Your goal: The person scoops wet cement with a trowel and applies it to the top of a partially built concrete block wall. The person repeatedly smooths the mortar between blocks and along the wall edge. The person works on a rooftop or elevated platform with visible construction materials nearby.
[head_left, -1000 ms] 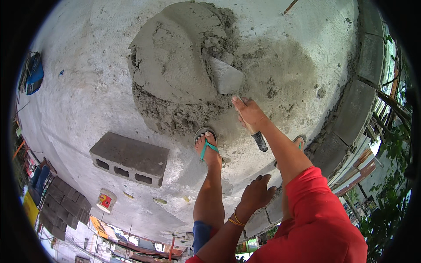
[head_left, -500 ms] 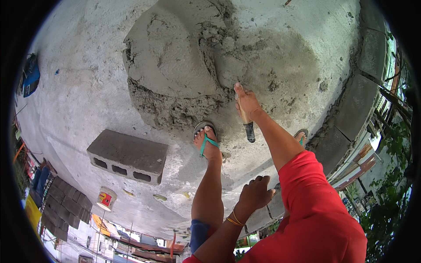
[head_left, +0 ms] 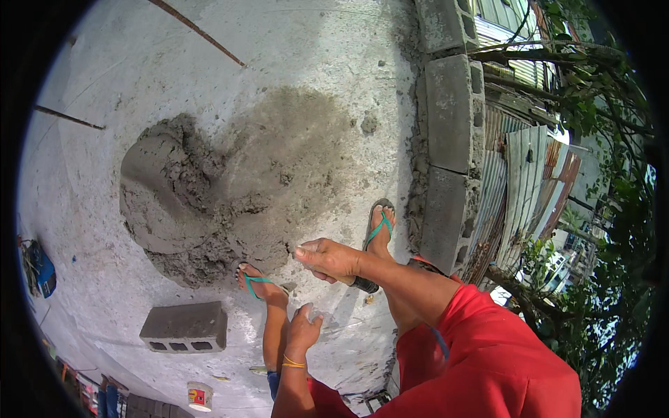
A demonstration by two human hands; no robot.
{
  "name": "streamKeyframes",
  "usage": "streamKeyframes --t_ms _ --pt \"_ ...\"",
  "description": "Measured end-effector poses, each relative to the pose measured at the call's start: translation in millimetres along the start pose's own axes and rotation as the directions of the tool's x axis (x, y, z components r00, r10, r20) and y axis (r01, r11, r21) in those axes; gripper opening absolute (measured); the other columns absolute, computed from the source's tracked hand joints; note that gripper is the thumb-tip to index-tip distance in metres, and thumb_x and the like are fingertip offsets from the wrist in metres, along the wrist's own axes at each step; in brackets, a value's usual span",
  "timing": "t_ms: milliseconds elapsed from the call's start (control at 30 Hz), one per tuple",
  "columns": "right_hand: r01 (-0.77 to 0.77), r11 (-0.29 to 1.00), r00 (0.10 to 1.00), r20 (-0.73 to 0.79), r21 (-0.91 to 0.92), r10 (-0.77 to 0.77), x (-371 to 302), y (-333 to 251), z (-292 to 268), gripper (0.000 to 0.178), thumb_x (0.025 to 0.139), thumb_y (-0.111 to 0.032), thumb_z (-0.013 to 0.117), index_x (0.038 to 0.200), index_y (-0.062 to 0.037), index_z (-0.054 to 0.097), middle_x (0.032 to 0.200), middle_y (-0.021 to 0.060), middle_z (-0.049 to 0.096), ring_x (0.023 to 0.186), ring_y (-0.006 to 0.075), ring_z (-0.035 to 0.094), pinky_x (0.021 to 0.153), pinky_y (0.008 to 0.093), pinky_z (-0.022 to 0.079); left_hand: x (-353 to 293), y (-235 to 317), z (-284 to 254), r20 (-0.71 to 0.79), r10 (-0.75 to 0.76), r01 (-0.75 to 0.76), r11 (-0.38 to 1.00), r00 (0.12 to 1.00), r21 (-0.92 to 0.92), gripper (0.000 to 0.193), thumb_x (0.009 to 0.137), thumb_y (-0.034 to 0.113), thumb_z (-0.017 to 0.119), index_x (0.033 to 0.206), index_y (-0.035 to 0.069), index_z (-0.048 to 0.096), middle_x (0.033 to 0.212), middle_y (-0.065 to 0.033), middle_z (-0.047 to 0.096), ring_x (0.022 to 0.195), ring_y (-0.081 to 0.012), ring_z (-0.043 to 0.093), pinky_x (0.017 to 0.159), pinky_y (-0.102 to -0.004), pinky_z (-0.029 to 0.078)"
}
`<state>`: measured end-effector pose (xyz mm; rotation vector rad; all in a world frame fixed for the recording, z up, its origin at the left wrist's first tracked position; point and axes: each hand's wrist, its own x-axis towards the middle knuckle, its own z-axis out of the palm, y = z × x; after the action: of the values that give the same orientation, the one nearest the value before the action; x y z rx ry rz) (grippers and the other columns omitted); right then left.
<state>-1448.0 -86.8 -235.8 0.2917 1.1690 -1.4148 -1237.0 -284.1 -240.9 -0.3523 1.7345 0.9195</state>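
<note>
As seen in the head view: grey mortar mound (head_left: 160, 202), heaped on concrete floor (head_left: 90, 223); right hand (head_left: 327, 259), closed around black-ended tool handle (head_left: 366, 284), right of mound; left hand (head_left: 303, 331), half-open, visibly unladen, to near right of mound; hollow block (head_left: 182, 322), near side of mound.

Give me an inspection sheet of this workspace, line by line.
Surface: pale grey concrete floor with a dark stained patch
Work items: rough mound of grey mortar; tan handle with a black end, blade not discernible
Clutter: grey hollow concrete block; white bucket with a red-and-yellow label; two thin brown rods
Hands: right hand closed around the handle; left hand seemingly empty
Cables: nothing seen for certain
Surroundings: row of grey concrete blocks along the right, corrugated metal sheets and green foliage beyond
</note>
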Motion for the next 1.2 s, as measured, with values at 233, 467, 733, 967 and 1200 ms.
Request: streamKeyframes --t_ms 233,467,733,967,1200 --pt "-0.017 0.994 0.904 -0.424 0.108 0.061 -223.7 16.1 -128.5 0.059 0.107 -0.065 0.045 0.093 -0.0084 0.057 0.058 0.0008 0.049 0.045 0.0122 0.046 0.042 0.0307 0.038 -80.8 40.5 2.6 -0.227 0.045 -0.035 0.998 0.973 0.047 0.047 0.092 0.025 0.073 0.128 -0.004 0.066 0.121 -0.0285 0.069 0.112 -0.0438 0.068 0.098 -0.0458 0.054" --pt "0.04 0.944 0.691 -0.692 0.326 0.21 -341.4 -2.9 -300.1 0.063 0.103 -0.068 0.051 0.105 -0.006 0.059 0.064 0.002 0.051 0.049 0.0147 0.05 0.042 0.0341 0.042 -108.0 87.8 20.9 -0.299 -0.078 0.108 0.991 0.951 0.084 0.043 0.093 0.024 0.072 0.126 -0.003 0.068 0.117 -0.0246 0.072 0.11 -0.0378 0.071 0.098 -0.0422 0.055" --pt "0.215 0.963 0.503 -0.864 0.164 0.035 -341.0 -69.3 -458.9 0.066 0.103 -0.067 0.052 0.121 -0.0039 0.058 0.064 0.0034 0.052 0.045 0.0148 0.049 0.041 0.0348 0.041 -102.6 166.4 51.8 -0.235 -0.201 0.212 0.977 0.951 0.022 0.044 0.094 0.025 0.072 0.128 -0.003 0.067 0.119 -0.0211 0.073 0.112 -0.0321 0.071 0.099 -0.0383 0.055" --pt "-0.33 0.866 0.279 -0.915 -0.375 -0.29 -272.3 -112.5 -516.3 0.059 0.103 -0.041 0.054 0.139 0.006 0.052 0.121 0.0345 0.067 0.116 0.0491 0.064 0.1 0.0522 0.051 -114.1 231.9 48.2 -0.374 -0.115 0.133 0.991 0.92 0.021 0.043 0.094 0.019 0.072 0.129 -0.004 0.066 0.12 -0.0216 0.072 0.111 -0.0322 0.071 0.098 -0.0391 0.055" --pt "-0.444 0.828 0.278 -0.931 -0.342 -0.235 -312.6 -111.7 -467.8 0.06 0.103 -0.035 0.055 0.148 0.004 0.048 0.123 0.0321 0.069 0.118 0.0481 0.065 0.102 0.0535 0.052 -132.8 329.0 34.3 -0.452 0.16 -0.07 0.975 0.878 0.209 0.043 0.09 0.014 0.074 0.128 -0.004 0.064 0.123 -0.0248 0.067 0.115 -0.0402 0.064 0.103 -0.0449 0.051"
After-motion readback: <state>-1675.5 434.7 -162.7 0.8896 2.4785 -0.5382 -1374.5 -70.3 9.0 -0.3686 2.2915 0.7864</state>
